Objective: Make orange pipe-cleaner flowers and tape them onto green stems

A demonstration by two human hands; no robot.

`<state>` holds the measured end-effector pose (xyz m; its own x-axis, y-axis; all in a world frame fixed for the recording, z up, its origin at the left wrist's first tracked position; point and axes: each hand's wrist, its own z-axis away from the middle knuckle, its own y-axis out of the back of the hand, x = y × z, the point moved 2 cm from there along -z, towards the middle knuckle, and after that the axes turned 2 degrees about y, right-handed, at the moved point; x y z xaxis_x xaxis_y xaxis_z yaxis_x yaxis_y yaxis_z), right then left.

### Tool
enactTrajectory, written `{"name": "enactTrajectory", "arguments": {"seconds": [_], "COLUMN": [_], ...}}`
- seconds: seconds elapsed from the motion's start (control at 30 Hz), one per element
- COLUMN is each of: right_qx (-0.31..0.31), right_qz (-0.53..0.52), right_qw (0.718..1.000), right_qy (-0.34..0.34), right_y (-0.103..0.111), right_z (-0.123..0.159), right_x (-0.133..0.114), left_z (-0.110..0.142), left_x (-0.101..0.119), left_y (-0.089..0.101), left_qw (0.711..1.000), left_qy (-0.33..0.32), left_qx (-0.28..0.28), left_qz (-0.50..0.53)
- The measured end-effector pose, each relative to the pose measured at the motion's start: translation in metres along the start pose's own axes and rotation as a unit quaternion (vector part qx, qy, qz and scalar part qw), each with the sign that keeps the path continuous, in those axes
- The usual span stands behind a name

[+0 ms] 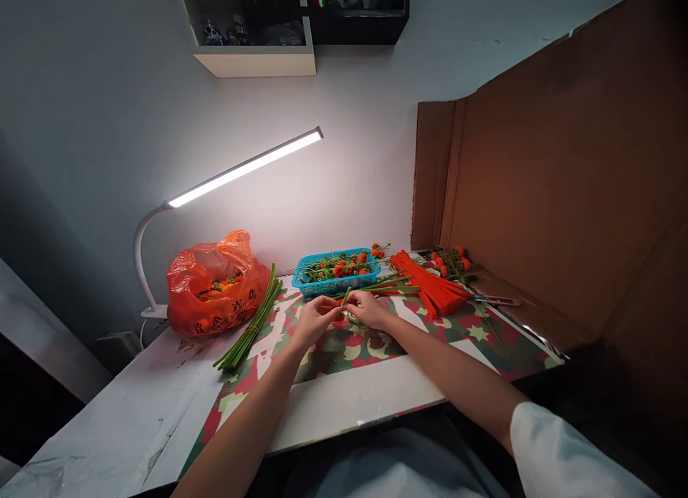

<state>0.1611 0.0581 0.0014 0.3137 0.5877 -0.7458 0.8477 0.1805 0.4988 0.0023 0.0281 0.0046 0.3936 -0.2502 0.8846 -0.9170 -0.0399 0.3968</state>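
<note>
My left hand [317, 319] and my right hand [368, 311] meet over the middle of the table, fingers pinched close together. A short green strip [346, 296], perhaps floral tape, sticks up between the fingertips. Something thin and red [329, 309] shows at my left fingers; its kind is too small to tell. Under my right hand lies a pale green ring-shaped item [353, 319], partly hidden. Just behind the hands, several green stems [395, 289] lie beside a blue basket [309, 289] of orange-red flowers and greenery.
An orange plastic bag [190, 304] of flowers stands left, next to a tied bundle of green stems [251, 337]. Right are a red bundle of thin strips [430, 283], more flowers [451, 261] and a red-handled tool [499, 300]. A lit lamp [247, 168] and cardboard wall [537, 183] flank the table.
</note>
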Motion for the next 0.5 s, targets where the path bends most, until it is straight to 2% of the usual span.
{"name": "enactTrajectory", "arguments": {"seconds": [0.1,0.2,0.27,0.37,0.5], "right_qx": [0.018,0.031,0.033,0.028,-0.011], "right_qz": [0.005,0.008,0.015,0.039,0.049], "right_qw": [1.0,0.999,0.999,0.999,0.997], "right_qy": [-0.021,-0.023,-0.017,0.006,0.056], "right_y": [-0.001,-0.003,-0.004,-0.003,0.003], "right_z": [0.0,0.0,0.001,0.001,0.001], "right_x": [-0.001,-0.002,-0.003,-0.003,-0.007], "left_z": [0.005,0.008,0.007,0.004,0.002], "left_x": [0.013,0.02,0.018,0.01,0.005], "left_y": [-0.001,-0.001,0.0,0.001,0.0], "left_qw": [0.99,0.979,0.98,0.989,0.997], "left_qy": [-0.094,-0.145,-0.133,-0.077,-0.02], "left_qx": [0.044,0.031,0.02,-0.001,-0.04], "left_qz": [-0.095,-0.143,-0.144,-0.128,-0.061]}}
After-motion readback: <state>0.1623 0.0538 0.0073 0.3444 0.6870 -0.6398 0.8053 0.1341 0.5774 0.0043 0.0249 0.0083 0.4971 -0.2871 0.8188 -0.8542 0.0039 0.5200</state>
